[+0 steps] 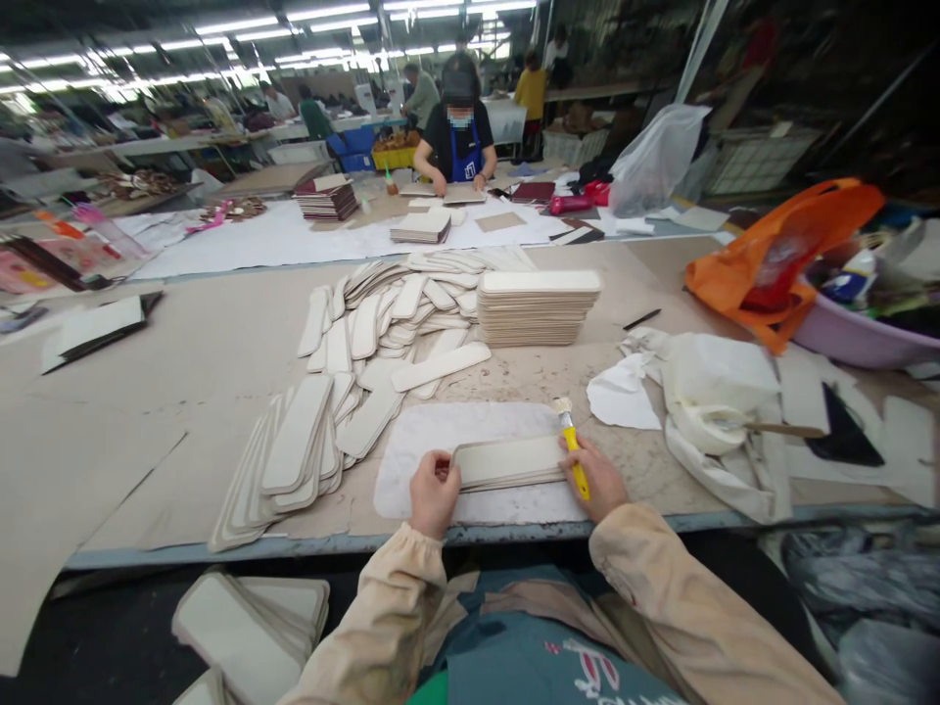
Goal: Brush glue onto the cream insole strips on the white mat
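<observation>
On a white sheet (pixel 418 431) at the table's front edge lies a short stack of long cream panels (pixel 510 460). My left hand (pixel 435 490) pinches the stack's left end. At its right end is my right hand (pixel 596 478), closed around a yellow-handled brush (pixel 572 450) with its bristles pointing up and away, while the fingers touch the panels. Beyond the sheet stands a tall neat stack of panels (pixel 540 308). Loose panels (pixel 298 436) spread in a heap to the left and behind.
A white cloth-wrapped tub (pixel 727 382) with a stick across it stands right, near an orange bag (pixel 778 255) and a purple basin (pixel 867 323). More panels (pixel 250 627) lie below the table edge. A person (pixel 459 137) works across the table.
</observation>
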A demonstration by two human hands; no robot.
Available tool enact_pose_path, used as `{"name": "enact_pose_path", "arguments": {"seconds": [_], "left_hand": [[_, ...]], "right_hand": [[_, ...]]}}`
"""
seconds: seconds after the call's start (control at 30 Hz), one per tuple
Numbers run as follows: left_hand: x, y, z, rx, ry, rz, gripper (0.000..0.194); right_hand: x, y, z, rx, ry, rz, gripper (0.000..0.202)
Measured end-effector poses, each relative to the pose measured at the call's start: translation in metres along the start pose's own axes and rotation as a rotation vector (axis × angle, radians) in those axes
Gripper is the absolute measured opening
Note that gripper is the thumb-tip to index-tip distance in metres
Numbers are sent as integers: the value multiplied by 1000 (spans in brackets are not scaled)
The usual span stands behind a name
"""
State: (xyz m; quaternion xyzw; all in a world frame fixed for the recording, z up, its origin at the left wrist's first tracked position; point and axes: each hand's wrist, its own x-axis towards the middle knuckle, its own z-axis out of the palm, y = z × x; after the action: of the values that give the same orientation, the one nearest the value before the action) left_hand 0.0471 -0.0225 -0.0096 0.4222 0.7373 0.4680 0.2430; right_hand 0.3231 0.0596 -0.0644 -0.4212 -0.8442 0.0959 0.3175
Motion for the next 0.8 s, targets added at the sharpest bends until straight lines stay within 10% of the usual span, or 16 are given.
{"name": "enact_pose_path", "arguments": {"seconds": [0.5, 0.8], "left_hand": [[-5, 143, 30, -636, -257, 191, 23], [-27, 167, 44, -585, -271, 180, 26]], "right_hand": [[52, -109, -100, 764, 283, 182, 30], [49, -124, -105, 968, 419, 307, 27]]}}
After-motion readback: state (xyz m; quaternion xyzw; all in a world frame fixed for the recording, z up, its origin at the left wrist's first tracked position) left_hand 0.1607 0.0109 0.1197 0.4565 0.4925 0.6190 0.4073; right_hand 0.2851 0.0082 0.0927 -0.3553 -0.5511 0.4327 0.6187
